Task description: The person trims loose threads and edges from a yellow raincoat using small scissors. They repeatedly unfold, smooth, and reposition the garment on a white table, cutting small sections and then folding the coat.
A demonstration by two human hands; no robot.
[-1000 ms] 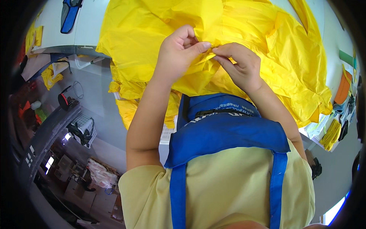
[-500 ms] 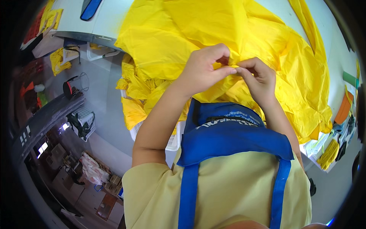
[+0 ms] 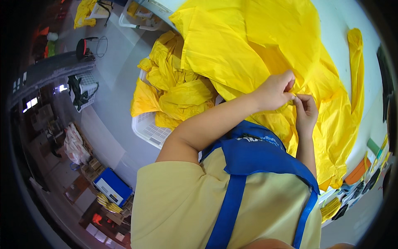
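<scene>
A large sheet of thin, shiny yellow fabric (image 3: 240, 45) is spread over the table and hangs toward my body. My left hand (image 3: 274, 92) pinches the fabric with thumb and finger, its other fingers curled. Right beside it, my right hand (image 3: 306, 111) pinches the same piece, and the two hands' fingertips almost meet. The exact bit of fabric between the fingertips is mostly hidden. A narrow yellow strip (image 3: 356, 70) of this material lies along the table to the right.
Left of me a white plastic basket (image 3: 150, 132) holds crumpled yellow fabric (image 3: 186, 97). The pale tabletop (image 3: 336, 25) shows around the cloth. An orange item (image 3: 357, 172) and a yellow bundle (image 3: 330, 208) lie at the right edge. Beyond, on the floor, stands another basket (image 3: 86, 89) with dark cloth.
My view has turned, so the basket shows more fully. Both hands have shifted right and lower in the picture, still pinching the fabric together. A blue box has come into view at lower left.
</scene>
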